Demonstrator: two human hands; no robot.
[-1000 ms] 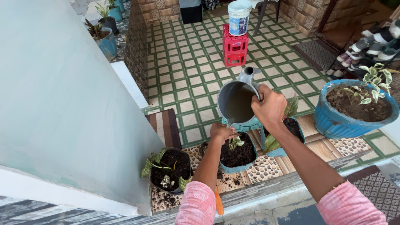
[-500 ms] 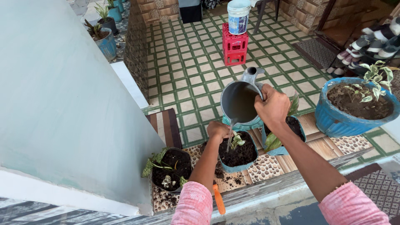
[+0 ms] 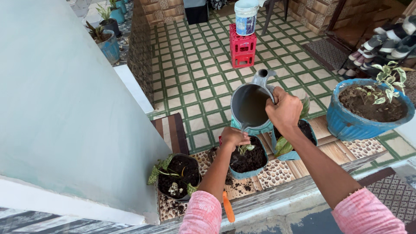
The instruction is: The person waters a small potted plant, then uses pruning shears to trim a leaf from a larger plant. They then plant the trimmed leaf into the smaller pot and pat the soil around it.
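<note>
Fingers of my right hand are clenched on the grey jug, tilted above the small teal pot. My left hand curls on that pot's rim at 9 o'clock. Black pot sits at 8 o'clock, big blue planter at 3, red crate at 12. The thin stream seen half a second ago is gone; the left hand has shifted slightly right.

Soft, even daylight; sharp focus, slight edge distortion.
</note>
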